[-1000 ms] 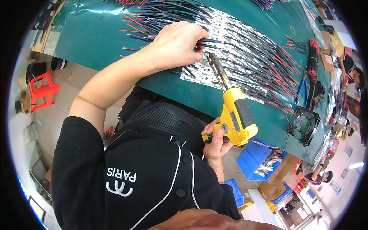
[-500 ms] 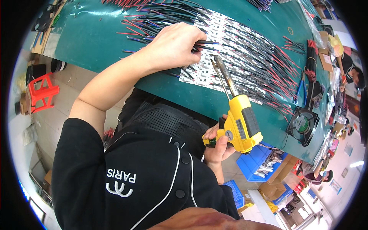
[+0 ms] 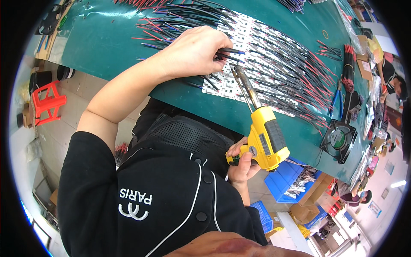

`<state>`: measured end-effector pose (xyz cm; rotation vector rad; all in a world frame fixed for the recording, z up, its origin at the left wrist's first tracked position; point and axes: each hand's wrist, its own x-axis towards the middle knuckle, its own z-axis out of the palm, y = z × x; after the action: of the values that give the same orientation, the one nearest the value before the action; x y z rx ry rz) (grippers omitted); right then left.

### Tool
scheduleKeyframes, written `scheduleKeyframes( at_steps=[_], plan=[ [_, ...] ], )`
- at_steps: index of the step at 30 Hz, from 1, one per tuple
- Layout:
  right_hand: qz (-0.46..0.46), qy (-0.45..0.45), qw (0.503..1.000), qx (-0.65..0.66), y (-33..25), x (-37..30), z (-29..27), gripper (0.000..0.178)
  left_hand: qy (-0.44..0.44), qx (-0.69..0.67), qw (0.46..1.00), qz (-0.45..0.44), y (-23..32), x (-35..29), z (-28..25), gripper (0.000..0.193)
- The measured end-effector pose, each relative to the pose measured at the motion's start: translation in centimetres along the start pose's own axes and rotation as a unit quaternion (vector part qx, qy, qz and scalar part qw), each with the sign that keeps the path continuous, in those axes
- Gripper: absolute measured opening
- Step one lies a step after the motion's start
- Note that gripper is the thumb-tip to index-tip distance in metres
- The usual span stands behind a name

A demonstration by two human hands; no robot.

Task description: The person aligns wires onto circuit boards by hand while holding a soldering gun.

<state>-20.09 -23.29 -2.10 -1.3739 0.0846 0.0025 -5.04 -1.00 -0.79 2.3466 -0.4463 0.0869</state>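
A: Where's the yellow soldering gun [image 3: 266, 139]?

B: Just off the near edge of the green bench mat [image 3: 98, 38], its body below that edge. The right hand [image 3: 242, 162] is closed round the grip. The long metal barrel runs up and slightly left from the body, so the tip points onto the white strip of circuit boards [image 3: 261, 51] that lies on the mat.

A: And the left hand [image 3: 195, 51]?

B: Resting on the mat at the strip's left end, fingers pinched together on a few black wires [image 3: 229, 53], just left of the gun's tip.

A: Any boxes or labels?

B: Off the mat's near-right corner, blue plastic bins [image 3: 284, 180] sit on the floor with brown cartons [image 3: 306, 210] beside them. A small black square fan [image 3: 340, 139] lies on the mat's right end. The gun carries a round pale sticker on its side.
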Motion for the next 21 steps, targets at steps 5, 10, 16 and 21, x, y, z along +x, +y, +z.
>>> scheduleKeyframes(
  at_steps=[5,10,16,21],
  plan=[
    [0.005,0.002,1.000,-0.001,0.09,-0.12,0.01,0.038,-0.005,0.025,1.000,0.017,0.11,0.10,-0.15,0.023],
    [0.004,0.000,1.000,-0.003,0.15,-0.04,0.17,0.041,-0.023,0.023,0.999,-0.003,0.48,0.14,-0.26,0.021],
    [0.004,-0.002,1.000,0.006,0.40,-0.17,0.07,0.042,-0.018,0.028,0.999,-0.004,0.54,0.08,-0.24,0.020],
    [0.017,-0.015,1.000,-0.006,0.53,-0.18,-0.18,0.043,-0.022,0.030,0.999,-0.009,0.56,0.13,-0.24,0.020]
  ],
)
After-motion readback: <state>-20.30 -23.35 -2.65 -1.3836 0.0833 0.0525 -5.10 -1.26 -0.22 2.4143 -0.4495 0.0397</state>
